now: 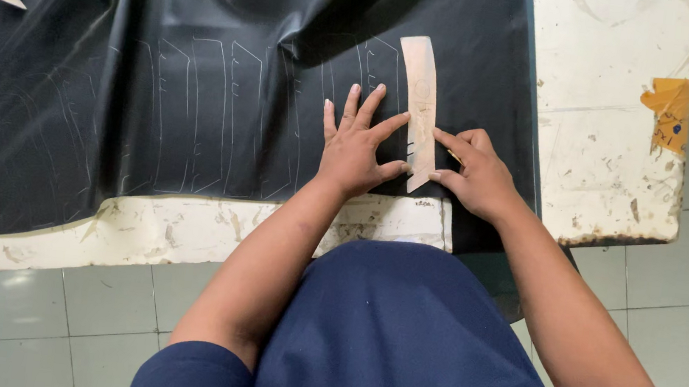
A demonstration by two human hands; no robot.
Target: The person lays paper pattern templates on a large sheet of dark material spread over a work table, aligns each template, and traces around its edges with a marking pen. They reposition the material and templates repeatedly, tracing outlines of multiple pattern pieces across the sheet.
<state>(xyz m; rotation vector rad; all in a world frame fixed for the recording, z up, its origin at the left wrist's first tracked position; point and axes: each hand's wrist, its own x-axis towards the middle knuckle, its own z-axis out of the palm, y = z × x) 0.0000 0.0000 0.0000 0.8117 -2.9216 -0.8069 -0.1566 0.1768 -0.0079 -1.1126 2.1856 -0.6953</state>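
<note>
Navy short-sleeved shirt, bare forearms

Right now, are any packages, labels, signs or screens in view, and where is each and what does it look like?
No packages, signs or screens.
Paper scrap: stuck on the white table at its right edge; torn, orange-yellow with a small blue mark, possibly a label.
Template: on the black sheet, between the left hand and the right hand; a long, narrow, slightly curved tan strip, not a label.

orange label [670,111] on table edge [614,230]
</note>
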